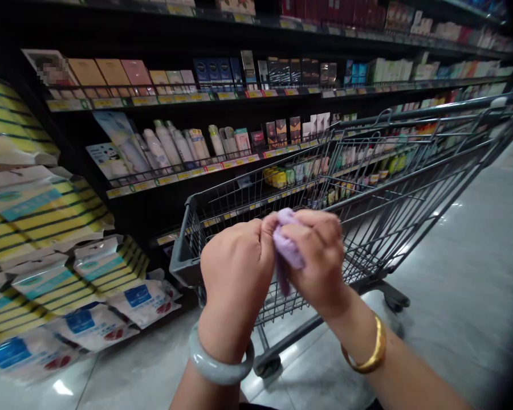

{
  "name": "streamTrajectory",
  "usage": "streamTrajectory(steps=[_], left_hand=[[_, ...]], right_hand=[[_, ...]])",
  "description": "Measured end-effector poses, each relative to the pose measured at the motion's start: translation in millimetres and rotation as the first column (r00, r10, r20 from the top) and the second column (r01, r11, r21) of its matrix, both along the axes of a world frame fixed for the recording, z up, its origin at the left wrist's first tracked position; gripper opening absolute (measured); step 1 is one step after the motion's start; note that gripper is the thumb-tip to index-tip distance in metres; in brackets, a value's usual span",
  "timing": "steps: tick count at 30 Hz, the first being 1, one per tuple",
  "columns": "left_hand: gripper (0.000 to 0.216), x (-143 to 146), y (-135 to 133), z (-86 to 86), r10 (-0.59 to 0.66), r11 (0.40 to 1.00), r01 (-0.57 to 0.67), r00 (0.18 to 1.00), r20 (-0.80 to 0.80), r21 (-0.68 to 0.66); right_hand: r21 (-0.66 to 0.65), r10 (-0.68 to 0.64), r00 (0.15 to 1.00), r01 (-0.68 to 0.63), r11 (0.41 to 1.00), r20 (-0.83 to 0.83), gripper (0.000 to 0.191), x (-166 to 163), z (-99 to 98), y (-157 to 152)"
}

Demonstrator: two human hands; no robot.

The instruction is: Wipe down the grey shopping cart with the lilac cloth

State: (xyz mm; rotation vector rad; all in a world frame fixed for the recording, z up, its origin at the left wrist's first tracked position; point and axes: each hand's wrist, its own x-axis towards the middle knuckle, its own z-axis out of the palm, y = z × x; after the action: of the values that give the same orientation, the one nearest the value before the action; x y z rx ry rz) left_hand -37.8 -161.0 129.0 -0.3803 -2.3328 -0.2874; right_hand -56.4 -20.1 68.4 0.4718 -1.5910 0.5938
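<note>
A small lilac cloth [289, 250] is bunched up between my two hands, in front of the shopping cart. My right hand [320, 250] is closed around it, and a loose end hangs below the fingers. Closed beside it, my left hand [239, 256] has its thumb and forefinger pinched at the cloth's upper left edge; its other fingers are hidden behind the back of the hand. A pale stone bangle circles my left wrist, a gold one my right. Behind both hands stands the grey wire shopping cart [367, 219], apart from them.
Shelves [154, 102] of boxed and bottled toiletries run along the back, with price labels on their edges. To the left are stacked yellow striped packs [34, 210], with white bags [89, 324] at floor level. Glossy tiled floor [453, 319] extends to the right of the cart.
</note>
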Motion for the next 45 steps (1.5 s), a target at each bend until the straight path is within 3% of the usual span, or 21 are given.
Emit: streamTrajectory(steps=[2,4,7,9,10,13,15,18,22,26,30,33,36,39,43,45], left_hand=[[0.051,0.6,-1.4,0.7,-0.014,1.0,0.014,1.0,-0.008,0.015],[0.052,0.0,-2.3,0.0,-0.005,1.0,0.005,1.0,-0.009,0.0],[0.056,-2.2,-2.5,-3.4,0.047,0.998,-0.048,0.998,-0.036,-0.029],[0.059,-3.6,-2.2,-5.8,0.073,0.997,-0.075,0.994,-0.075,-0.019],[0.06,-4.2,-2.0,-6.8,0.077,0.997,-0.079,0.993,-0.094,-0.011],[0.062,-6.3,-2.6,-8.1,0.082,0.997,-0.081,0.988,-0.128,0.008],[0.062,-8.3,-4.0,-8.1,0.094,0.996,-0.093,0.987,-0.132,0.016],[0.064,-12.1,-7.4,-8.0,0.117,0.993,-0.114,0.984,-0.131,0.028],[0.066,-16.0,-10.8,-8.6,0.128,0.991,-0.121,0.983,-0.129,0.055],[0.062,-13.8,-2.2,-7.7,0.137,0.99,-0.131,0.983,-0.119,0.058],[0.045,-5.9,16.8,-6.1,-0.113,0.991,0.119,0.989,-0.096,0.059],[0.041,-3.1,26.6,-7.1,-0.22,0.974,0.221,0.975,-0.025,0.055],[0.046,-5.6,31.5,-10.3,-0.172,0.984,0.173,0.984,-0.035,0.034],[0.05,-10.7,35.3,-14.9,-0.085,0.994,0.093,0.989,-0.122,0.053],[0.056,-17.7,34.7,-19.5,-0.021,0.994,0.042,0.981,-0.192,0.105],[0.058,-20.6,30.6,-20.4,0.004,0.991,0.025,0.976,-0.218,0.131]], right_hand=[[0.127,0.038,0.999,-0.036,0.991,-0.016,0.025,2.7,-2.0,-4.8],[0.139,0.007,0.999,0.0,0.99,-0.05,0.025,0.3,0.3,9.2],[-0.053,-0.124,0.989,0.12,0.991,-0.083,0.021,-7.0,6.8,41.6],[-0.18,-0.177,0.98,0.158,0.971,-0.092,0.019,-9.4,6.1,48.6],[-0.184,-0.175,0.98,0.155,0.971,-0.098,0.02,-9.1,2.6,44.5],[0.038,-0.107,0.99,0.111,0.993,-0.092,0.03,-4.8,-19.3,12.6],[0.195,-0.109,0.99,0.125,0.973,-0.091,0.036,-3.3,-36.9,-6.5],[0.301,-0.091,0.988,0.125,0.946,-0.123,0.031,-7.3,-51.7,-4.6],[0.289,-0.024,0.998,0.041,0.956,-0.06,0.035,-11.4,-46.4,23.4],[0.197,-0.007,1.0,0.009,0.98,-0.01,0.027,-1.1,-42.4,7.2],[0.316,0.091,0.996,-0.088,0.945,0.007,0.01,3.9,-44.8,-9.7],[0.292,0.058,0.998,-0.058,0.955,0.011,0.01,-0.7,-39.6,14.5],[0.193,-0.023,0.999,0.027,0.981,-0.027,0.013,-5.0,-32.2,41.6],[0.089,-0.051,0.998,0.053,0.995,-0.025,0.016,-3.9,-31.3,42.8],[0.281,-0.009,1.0,0.002,0.96,0.022,0.019,0.8,-32.3,39.4],[0.26,-0.033,0.999,0.035,0.965,-0.013,0.019,0.1,-28.6,52.5]])
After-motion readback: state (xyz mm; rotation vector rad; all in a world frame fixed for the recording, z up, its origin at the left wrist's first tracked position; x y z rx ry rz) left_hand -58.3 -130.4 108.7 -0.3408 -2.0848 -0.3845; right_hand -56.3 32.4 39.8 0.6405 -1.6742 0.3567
